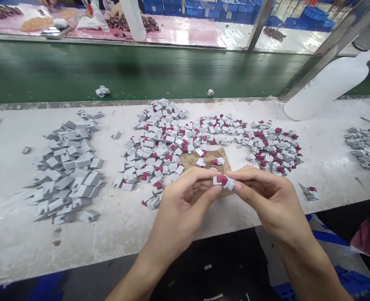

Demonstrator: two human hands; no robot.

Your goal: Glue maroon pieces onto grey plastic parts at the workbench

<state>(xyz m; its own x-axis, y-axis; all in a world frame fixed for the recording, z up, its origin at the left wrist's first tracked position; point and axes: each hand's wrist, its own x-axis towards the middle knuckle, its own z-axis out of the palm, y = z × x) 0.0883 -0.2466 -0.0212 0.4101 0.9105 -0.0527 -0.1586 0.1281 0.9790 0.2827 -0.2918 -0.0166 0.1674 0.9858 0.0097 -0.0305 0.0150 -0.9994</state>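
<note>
From the head camera I see my left hand (185, 200) and my right hand (266, 194) meeting just above the near edge of the white worktable (12, 238). Both pinch the same small white plastic clip with a dark red insert (223, 181), fingertips of each hand closed on its ends, so it sits between them over a brown cardboard scrap (208, 161). On that scrap lie a few more of the same pieces. Behind my hands a wide heap of white-and-red assembled clips (172, 142) spreads across the table, running on to the right. Well to the left lies a pile of plain grey plastic shells (68, 171), and a smaller grey pile (362, 146) sits at the far right. A green conveyor belt (141, 71) runs beyond the table, and a white plastic bottle (326, 85) leans at the right
</note>
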